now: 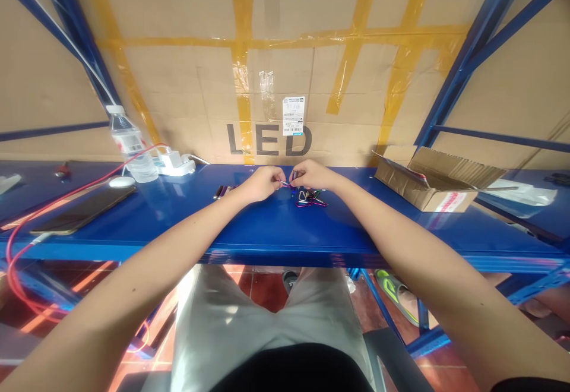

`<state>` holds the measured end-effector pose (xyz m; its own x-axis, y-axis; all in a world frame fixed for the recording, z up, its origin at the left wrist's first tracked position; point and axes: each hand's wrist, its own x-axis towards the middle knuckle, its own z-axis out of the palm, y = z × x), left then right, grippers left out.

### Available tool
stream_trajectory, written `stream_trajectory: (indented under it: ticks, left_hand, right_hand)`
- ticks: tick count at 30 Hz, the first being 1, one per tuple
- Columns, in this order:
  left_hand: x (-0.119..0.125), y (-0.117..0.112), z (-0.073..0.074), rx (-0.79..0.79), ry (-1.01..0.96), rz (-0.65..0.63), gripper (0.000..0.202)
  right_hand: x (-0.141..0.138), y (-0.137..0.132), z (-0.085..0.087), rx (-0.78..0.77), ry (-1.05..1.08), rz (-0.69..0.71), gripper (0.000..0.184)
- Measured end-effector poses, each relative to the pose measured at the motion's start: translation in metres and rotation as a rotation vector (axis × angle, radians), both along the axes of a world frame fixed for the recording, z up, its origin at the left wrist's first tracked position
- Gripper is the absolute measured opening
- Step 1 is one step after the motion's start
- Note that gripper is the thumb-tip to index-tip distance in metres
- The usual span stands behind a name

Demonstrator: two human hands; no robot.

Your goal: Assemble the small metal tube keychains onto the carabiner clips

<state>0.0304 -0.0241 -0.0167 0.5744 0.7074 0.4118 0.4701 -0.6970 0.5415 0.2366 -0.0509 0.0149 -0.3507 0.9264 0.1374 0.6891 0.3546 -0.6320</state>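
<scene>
Both forearms are stretched forward over the blue table (pixel 249 225) and angled inward, so that the left hand (pixel 266 183) and the right hand (pixel 314 176) are brought nearly together, with wrists bent and fingers curled toward each other. A small metallic piece (pixel 285 184) is pinched narrowly between the left thumb and fingers, its end pointed toward the right fingertips. The right fingers are drawn in close around the other end; whether they are closed on it cannot be told. The piece is held just above the table, in the gap between the hands. A small pile of coloured carabiners (pixel 312 198) is spread just below the right hand, nearer the body. Several short cylindrical pieces (pixel 219 192) are laid side by side left of the left hand, partly hidden by its wrist.
</scene>
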Motion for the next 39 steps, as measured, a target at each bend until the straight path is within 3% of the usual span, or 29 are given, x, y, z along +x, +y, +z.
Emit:
stream_trajectory:
  ticks: [5,15,20,23,28,32,36,39]
  left_hand:
    - [-0.005,-0.003,0.006,0.001,-0.103,0.007,0.012]
    - [0.004,-0.01,0.004,0.101,-0.158,0.072,0.012]
    - [0.007,-0.019,0.003,-0.043,-0.167,0.113,0.013]
    - [0.009,-0.021,0.003,-0.038,-0.19,0.128,0.013]
    - [0.009,-0.017,0.003,-0.02,-0.249,0.172,0.02]
    - [0.008,-0.014,0.003,-0.078,-0.267,0.126,0.021]
    - [0.006,-0.012,0.002,-0.149,-0.23,0.071,0.002]
    - [0.006,-0.009,0.0,-0.05,-0.163,0.049,0.017]
  right_hand:
    - [-0.009,0.0,-0.008,0.046,0.024,0.042,0.01]
    - [-0.019,-0.004,-0.017,-0.233,0.392,0.172,0.016]
    - [-0.02,0.002,-0.025,-0.35,0.566,0.252,0.015]
    - [-0.021,0.001,-0.025,-0.391,0.626,0.272,0.01]
    - [-0.029,-0.007,-0.021,-0.324,0.605,0.224,0.004]
    - [-0.032,-0.007,-0.021,-0.222,0.519,0.119,0.02]
    - [-0.029,-0.003,-0.022,-0.249,0.536,0.073,0.025]
    - [-0.026,-0.001,-0.022,-0.3,0.582,0.061,0.025]
